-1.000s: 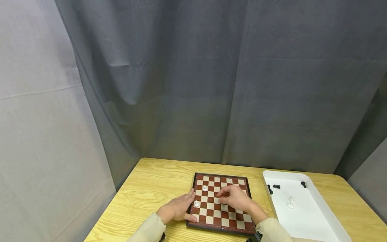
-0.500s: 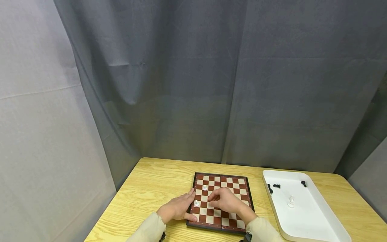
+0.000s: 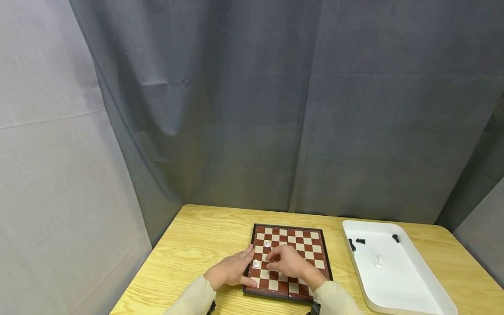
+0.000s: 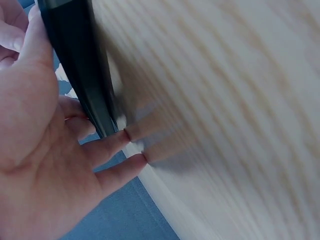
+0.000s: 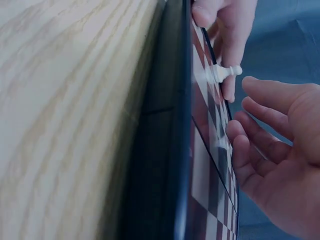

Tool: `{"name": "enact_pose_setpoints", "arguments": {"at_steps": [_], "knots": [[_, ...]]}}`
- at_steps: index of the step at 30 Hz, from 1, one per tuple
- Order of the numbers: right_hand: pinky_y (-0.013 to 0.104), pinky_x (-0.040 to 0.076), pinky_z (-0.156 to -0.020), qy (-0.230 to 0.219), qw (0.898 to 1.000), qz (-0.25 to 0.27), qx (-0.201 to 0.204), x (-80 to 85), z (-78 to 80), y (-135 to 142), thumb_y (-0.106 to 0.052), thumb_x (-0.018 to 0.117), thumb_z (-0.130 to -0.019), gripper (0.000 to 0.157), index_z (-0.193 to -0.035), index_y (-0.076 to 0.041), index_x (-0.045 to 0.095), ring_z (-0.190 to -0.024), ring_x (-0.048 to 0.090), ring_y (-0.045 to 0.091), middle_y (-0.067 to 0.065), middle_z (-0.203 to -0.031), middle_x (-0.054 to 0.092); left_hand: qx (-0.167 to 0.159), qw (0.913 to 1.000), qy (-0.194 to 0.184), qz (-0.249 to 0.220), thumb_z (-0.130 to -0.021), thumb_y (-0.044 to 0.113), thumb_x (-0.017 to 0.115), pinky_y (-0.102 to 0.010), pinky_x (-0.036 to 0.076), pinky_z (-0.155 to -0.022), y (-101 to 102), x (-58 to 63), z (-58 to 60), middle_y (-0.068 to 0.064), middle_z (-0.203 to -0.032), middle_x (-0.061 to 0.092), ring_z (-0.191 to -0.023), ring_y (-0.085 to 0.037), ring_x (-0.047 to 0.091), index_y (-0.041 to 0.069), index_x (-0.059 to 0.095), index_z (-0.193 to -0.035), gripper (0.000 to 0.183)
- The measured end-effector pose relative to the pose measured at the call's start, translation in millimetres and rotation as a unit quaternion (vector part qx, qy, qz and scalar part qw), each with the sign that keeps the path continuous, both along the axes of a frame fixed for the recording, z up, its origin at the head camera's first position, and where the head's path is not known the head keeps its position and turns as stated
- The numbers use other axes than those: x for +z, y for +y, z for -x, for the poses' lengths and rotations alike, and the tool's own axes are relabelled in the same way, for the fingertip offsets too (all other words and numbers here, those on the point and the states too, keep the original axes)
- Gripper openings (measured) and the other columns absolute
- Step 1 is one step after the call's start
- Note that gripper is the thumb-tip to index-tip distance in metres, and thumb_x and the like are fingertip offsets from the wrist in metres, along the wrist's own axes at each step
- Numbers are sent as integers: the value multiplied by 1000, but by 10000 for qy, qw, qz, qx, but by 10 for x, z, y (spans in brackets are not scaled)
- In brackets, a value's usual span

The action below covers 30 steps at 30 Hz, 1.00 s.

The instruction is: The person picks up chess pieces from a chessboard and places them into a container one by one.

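Observation:
A red-and-cream chessboard (image 3: 299, 249) with a dark rim lies flat. Two white chess pieces stand upright on its left half: a pawn (image 3: 256, 264) near the left edge and another white piece (image 3: 267, 244) farther back. My left hand (image 3: 233, 269) rests along the board's left edge, its thumb on the near corner; in the left wrist view, two fingertips (image 4: 137, 162) reach the tabletop beside the dark rim. My right hand (image 3: 290, 262) hovers low over the board, fingers loosely bent toward the pawn. The right wrist view shows its fingertips apart from the pawn, with nothing between them.
A white tray (image 3: 409, 295) stands to the right of the board on the wooden table (image 3: 212, 232). Several black chess pieces (image 3: 360, 241) lie in it, along with white ones (image 3: 379, 261). A grey curtain (image 3: 244, 109) hangs behind the table.
My right hand has moved left across the board, toward the white pawn. My left hand has stayed at the board's left edge, and both white pieces stand where they were.

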State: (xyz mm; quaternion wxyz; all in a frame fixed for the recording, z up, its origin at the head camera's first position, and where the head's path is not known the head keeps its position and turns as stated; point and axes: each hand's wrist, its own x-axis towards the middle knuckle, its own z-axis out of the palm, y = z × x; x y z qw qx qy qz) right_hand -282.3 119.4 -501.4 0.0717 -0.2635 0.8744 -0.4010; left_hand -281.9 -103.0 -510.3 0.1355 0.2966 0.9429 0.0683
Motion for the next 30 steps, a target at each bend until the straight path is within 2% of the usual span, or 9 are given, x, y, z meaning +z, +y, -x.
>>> {"name": "enact_pose_setpoints", "arguments": {"at_steps": [8, 23, 30], "knots": [[25, 48, -62, 57, 9999, -77, -89, -90, 18, -108, -14, 73, -83, 12, -92, -7, 71, -71, 56, 7, -7, -81, 62, 32, 10000, -45, 51, -76, 68, 55, -37, 30, -109, 8, -18, 9, -8, -158, 11, -140, -22, 24, 8, 22, -151, 102], [24, 47, -60, 414, 9990, -106, -92, -140, 62, -231, -15, 73, -83, 9, -88, -8, 71, -67, 55, 5, -7, -76, 62, -86, 9999, -34, 81, -78, 66, 53, -37, 29, -109, 2, 14, 6, -10, -157, 12, -140, -23, 23, 6, 22, -151, 100], [23, 46, -58, 312, 9993, -168, -95, -156, 80, -273, -14, 73, -83, 8, -89, -8, 71, -65, 53, 4, -8, -75, 61, -96, 9999, 39, 111, -78, 67, 53, -37, 29, -109, 2, 6, 10, -10, -157, 13, -140, -23, 23, 5, 23, -151, 101]]}}
